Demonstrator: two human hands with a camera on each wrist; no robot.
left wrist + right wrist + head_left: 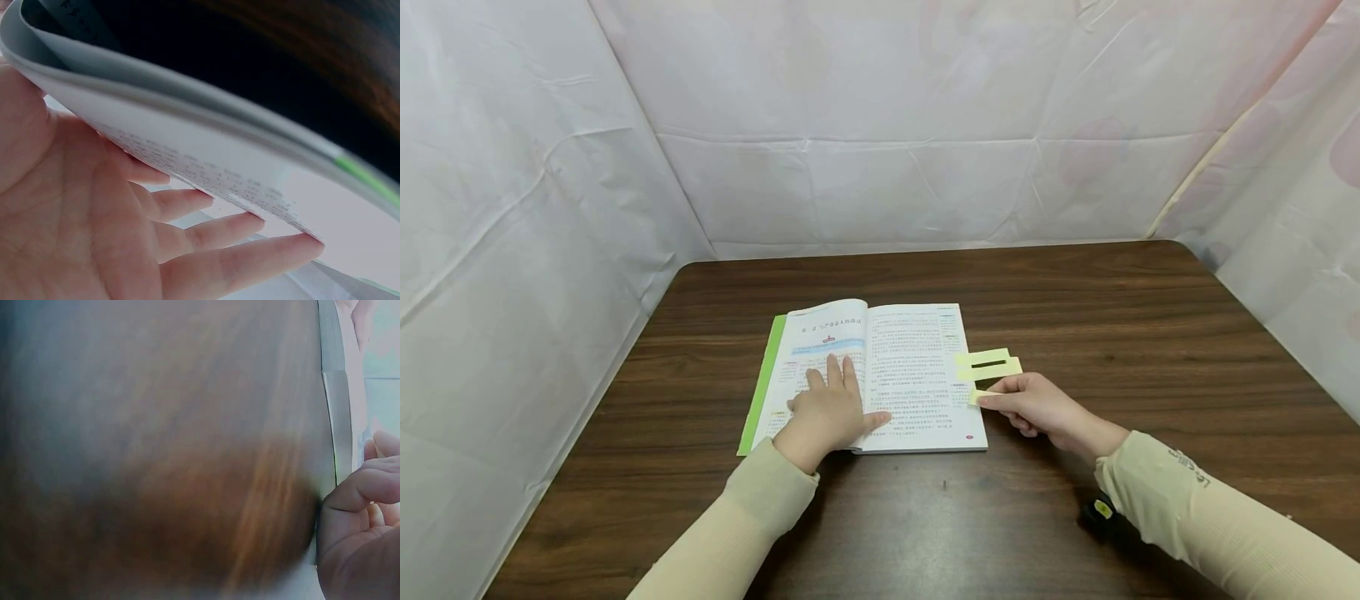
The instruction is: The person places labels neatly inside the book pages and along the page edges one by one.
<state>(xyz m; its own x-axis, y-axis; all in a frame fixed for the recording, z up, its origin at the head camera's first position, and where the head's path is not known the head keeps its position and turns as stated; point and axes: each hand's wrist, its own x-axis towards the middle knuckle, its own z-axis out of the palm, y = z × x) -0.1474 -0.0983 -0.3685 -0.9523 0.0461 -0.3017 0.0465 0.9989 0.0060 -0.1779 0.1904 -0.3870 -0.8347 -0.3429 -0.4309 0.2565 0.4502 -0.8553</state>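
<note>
An open book [910,379] with printed pages and a green cover edge [762,383] lies on the table. My left hand [829,408] rests spread on its left page, with the thumb reaching over the spine onto the right page. In the left wrist view the fingertips [315,245] press against the printed page. At the book's right edge, my right hand [1037,408] pinches a yellow sticky note [976,397] between thumb and fingers, one end over the page margin. Just beyond it, yellow sticky notes [992,372] stick out past the page edge, a dark slot showing between them.
The dark wood-grain table [700,517] has rounded far corners. Pale sheeting [880,192] hangs behind it and on both sides. Beneath the right sleeve is a small black object [1099,512] with a yellow-green patch.
</note>
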